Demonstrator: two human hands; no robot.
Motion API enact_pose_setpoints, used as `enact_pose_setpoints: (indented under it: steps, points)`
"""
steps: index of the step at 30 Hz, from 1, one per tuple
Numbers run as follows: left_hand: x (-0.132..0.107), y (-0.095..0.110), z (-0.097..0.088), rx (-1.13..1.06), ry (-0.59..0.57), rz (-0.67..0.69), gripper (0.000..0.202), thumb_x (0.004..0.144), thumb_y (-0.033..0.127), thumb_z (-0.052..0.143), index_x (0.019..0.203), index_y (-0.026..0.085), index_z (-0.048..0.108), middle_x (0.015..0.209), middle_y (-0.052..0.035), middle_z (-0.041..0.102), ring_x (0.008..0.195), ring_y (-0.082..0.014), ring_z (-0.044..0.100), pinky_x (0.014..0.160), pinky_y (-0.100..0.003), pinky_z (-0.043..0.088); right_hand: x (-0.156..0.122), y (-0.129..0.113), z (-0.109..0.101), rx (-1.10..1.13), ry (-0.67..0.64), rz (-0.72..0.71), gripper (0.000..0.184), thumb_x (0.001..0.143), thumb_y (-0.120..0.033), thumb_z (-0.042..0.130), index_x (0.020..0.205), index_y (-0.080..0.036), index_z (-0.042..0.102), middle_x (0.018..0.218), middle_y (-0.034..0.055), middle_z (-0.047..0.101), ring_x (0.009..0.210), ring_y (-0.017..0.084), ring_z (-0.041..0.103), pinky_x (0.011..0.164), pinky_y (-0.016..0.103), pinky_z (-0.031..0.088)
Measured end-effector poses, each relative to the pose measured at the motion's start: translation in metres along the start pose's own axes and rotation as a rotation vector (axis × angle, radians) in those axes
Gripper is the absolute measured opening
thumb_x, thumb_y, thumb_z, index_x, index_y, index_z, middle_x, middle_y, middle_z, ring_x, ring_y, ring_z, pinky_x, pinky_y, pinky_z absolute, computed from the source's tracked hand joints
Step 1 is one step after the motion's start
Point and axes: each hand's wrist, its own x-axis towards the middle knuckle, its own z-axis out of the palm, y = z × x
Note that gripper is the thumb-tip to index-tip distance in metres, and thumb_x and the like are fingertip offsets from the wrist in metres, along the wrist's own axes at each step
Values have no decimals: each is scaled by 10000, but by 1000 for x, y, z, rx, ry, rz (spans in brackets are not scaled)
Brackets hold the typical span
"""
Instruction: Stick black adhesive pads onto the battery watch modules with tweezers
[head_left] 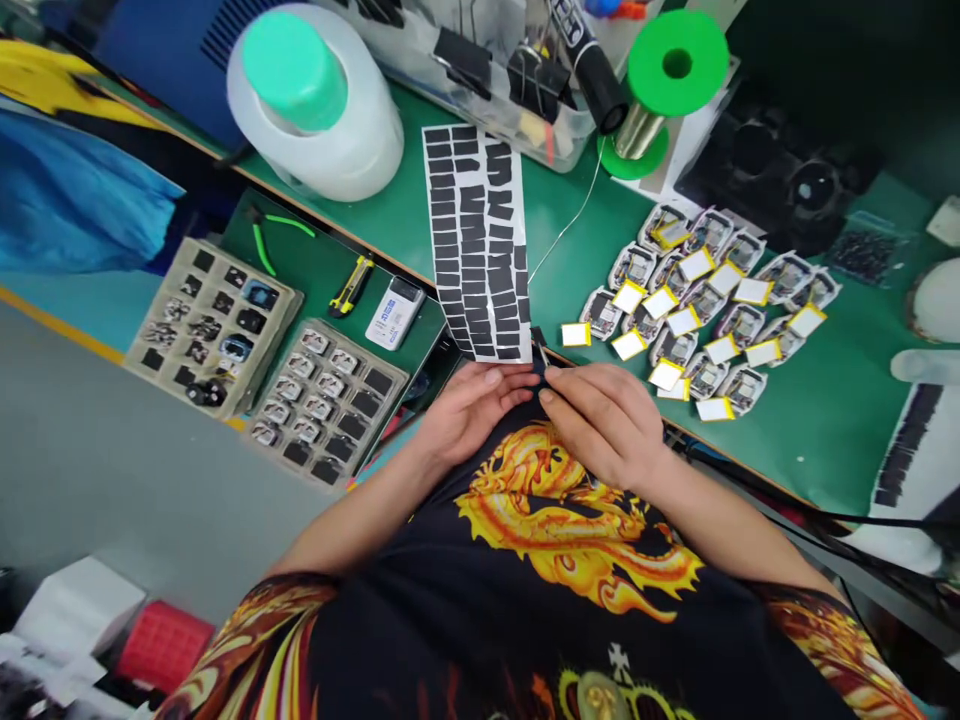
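Note:
My left hand (471, 405) and my right hand (607, 420) meet close to my chest at the near edge of the green bench (810, 420). Their fingertips are pinched together on a small dark piece I cannot make out. The right hand also seems to hold thin tweezers (540, 350) pointing up. Just above the hands lies a white backing sheet of black adhesive strips (478, 240). Right of it sits a cluster of several small circuit boards with yellow-edged white batteries (705, 300).
A white jug with a green cap (315, 95) stands at the back left, a green wire spool (660, 85) and a clear box of binder clips (510, 75) behind. Lower left shelf holds two part trays (262, 365), green cutters and a utility knife (351, 285).

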Motion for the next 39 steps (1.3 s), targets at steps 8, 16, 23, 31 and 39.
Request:
enact_pose_setpoints:
  steps: [8,16,23,31,39]
  points:
    - [13,-8,11,11,-9,-6,300,841,358,979,1072,195,878,1110,-86,876,1081,-247,828,1043,-369,644,-3,0,9,-12,-20,21,248,1056,-136,680,1281,-169,780,1291,133,852,1198,253,788,932,431,752]
    - [12,-7,12,5,22,-4,289,831,356,984,1044,193,877,1102,-87,875,1113,-270,830,1079,-410,644,-5,-1,12,25,-20,27,301,1020,-115,717,1312,-124,785,1301,175,840,1236,288,774,932,448,744]
    - [13,-5,13,13,27,17,276,813,331,992,1031,203,882,1095,-74,879,1065,-235,833,1052,-361,644,-5,-2,14,45,-17,42,314,1022,-111,716,1327,-153,780,1323,162,841,1245,281,776,932,451,752]
    - [13,-5,15,10,42,28,268,807,308,999,1017,195,876,1067,-62,873,1034,-204,822,1016,-315,630,-4,-3,13,15,-20,46,269,1024,-118,726,1280,-160,797,1312,152,842,1236,267,765,949,433,741]
    - [13,-4,17,48,55,35,262,798,313,994,1006,209,872,1064,-51,871,1028,-199,814,1023,-321,628,-3,-2,12,-18,-36,28,236,1036,-126,706,1247,-167,803,1275,139,857,1189,257,790,927,427,755]
